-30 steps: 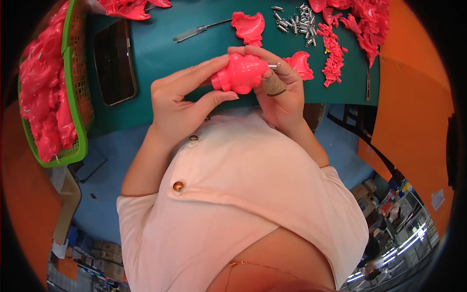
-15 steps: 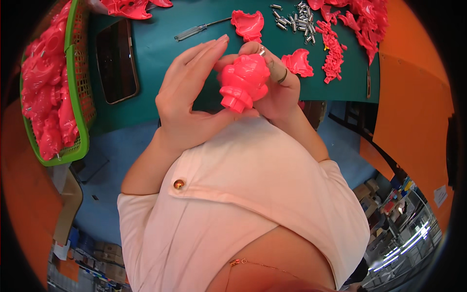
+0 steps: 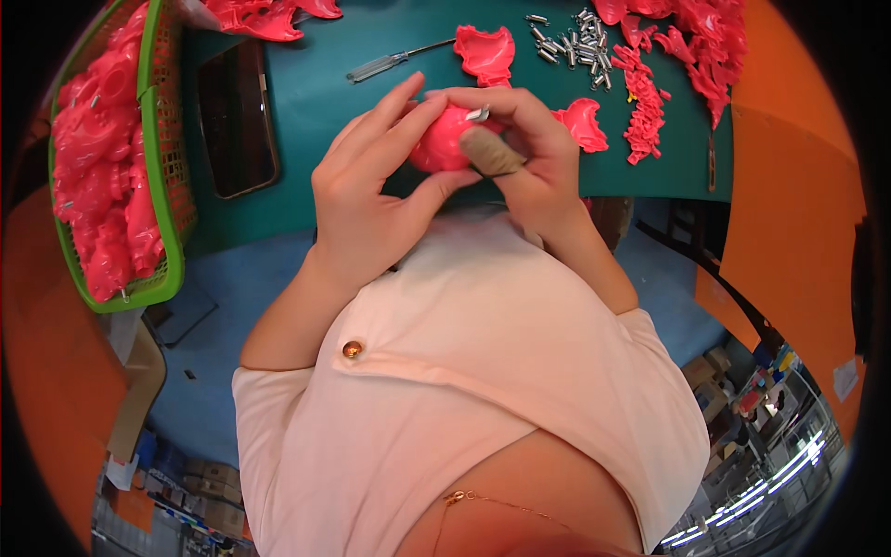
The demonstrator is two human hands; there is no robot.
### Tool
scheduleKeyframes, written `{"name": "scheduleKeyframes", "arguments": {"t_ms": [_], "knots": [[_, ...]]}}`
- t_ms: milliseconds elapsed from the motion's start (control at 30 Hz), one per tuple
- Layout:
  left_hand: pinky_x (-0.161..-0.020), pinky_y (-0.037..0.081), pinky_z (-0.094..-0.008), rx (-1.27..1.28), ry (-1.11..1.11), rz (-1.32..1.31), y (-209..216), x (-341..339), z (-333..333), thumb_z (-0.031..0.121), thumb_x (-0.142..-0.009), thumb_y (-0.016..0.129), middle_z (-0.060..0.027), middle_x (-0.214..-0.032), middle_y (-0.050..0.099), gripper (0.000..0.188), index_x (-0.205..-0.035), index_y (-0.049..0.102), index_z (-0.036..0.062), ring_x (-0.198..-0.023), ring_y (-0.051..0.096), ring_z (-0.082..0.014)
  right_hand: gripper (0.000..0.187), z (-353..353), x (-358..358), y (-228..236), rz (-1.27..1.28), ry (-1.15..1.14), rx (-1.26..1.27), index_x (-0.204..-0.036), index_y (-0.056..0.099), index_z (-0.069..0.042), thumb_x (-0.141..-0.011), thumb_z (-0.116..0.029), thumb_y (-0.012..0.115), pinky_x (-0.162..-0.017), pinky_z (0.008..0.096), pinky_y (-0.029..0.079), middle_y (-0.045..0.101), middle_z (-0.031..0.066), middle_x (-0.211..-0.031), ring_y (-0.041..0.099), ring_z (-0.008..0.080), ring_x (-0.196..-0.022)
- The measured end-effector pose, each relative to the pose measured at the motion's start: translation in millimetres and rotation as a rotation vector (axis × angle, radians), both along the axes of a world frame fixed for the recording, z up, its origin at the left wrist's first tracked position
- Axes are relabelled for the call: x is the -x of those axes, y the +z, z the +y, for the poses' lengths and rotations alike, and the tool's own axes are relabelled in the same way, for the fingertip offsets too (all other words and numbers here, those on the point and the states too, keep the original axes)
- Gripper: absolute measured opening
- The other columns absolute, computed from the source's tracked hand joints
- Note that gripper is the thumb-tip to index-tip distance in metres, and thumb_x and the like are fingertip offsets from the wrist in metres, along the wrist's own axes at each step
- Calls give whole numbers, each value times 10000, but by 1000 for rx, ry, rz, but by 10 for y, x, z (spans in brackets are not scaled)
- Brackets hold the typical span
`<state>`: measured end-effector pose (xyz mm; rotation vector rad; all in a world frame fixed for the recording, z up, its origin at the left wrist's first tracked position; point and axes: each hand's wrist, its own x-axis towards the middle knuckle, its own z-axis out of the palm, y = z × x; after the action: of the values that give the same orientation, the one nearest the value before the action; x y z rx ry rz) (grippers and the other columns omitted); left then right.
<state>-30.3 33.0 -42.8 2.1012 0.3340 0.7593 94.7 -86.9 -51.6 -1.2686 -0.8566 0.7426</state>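
A glossy pink plastic figure [image 3: 440,141] is held between my two hands above the table's near edge. My left hand [image 3: 371,181] wraps its left side, fingers over the far side and thumb along the near side. My right hand [image 3: 538,153] grips it from the right; a brown cover [image 3: 490,151] sits on the thumb, which presses against the figure. A small silvery metal piece [image 3: 478,113], perhaps a spring end, shows at the figure's upper right beside that thumb. Fingers hide much of the figure.
On the green table [image 3: 306,167] lie a screwdriver [image 3: 394,63], a phone [image 3: 238,118], pink shell halves [image 3: 484,56], metal springs [image 3: 589,46] and small pink parts [image 3: 642,116]. A green basket [image 3: 153,186] of pink figures stands left. More pink shells [image 3: 710,46] pile at far right.
The pink figure has been turned in my hands; its neck-like end no longer shows, and a silvery piece now does. My right thumb has come round onto its near side.
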Motion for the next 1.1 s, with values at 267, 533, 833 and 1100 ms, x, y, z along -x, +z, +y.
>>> {"name": "scheduleKeyframes", "arguments": {"t_ms": [267, 533, 833, 1100], "knots": [[-804, 514, -301, 86, -178, 48, -95, 70, 181, 61, -664, 753, -157, -1076, 639, 420, -1068, 646, 19, -935, 648, -278, 321, -58, 73, 28, -293, -83, 127, -1031, 646, 3, -720, -14, 724, -867, 322, 461, 624, 161, -1112, 587, 249, -1007], [-778, 530, -309, -19, -262, -77, -184, -58, 241, 69, -710, 717, -148, -1008, 664, 308, -1012, 676, 20, -938, 653, -288, 248, -53, -2, -22, -323, -29, 17, -952, 661, 10, -712, 18, 724, -804, 293, 481, 612, 129, -1022, 577, 225, -973], [-794, 528, -325, 51, -221, -134, -237, -44, 198, 32, -739, 690, -151, -997, 667, 264, -1001, 673, 6, -944, 652, -297, 229, -68, 39, -37, -63, -36, -2, -981, 651, 9, -756, 36, 684, -804, 275, 493, 569, 101, -1006, 577, 192, -958], [-841, 504, -310, 172, -206, -122, -267, -24, 85, 39, -766, 687, -195, -1033, 650, 280, -1038, 656, -17, -968, 646, -281, 220, -180, 71, -172, 60, -103, -46, -1016, 638, 33, -797, 57, 632, -839, 268, 491, 583, 148, -1118, 578, 197, -1012]]}}
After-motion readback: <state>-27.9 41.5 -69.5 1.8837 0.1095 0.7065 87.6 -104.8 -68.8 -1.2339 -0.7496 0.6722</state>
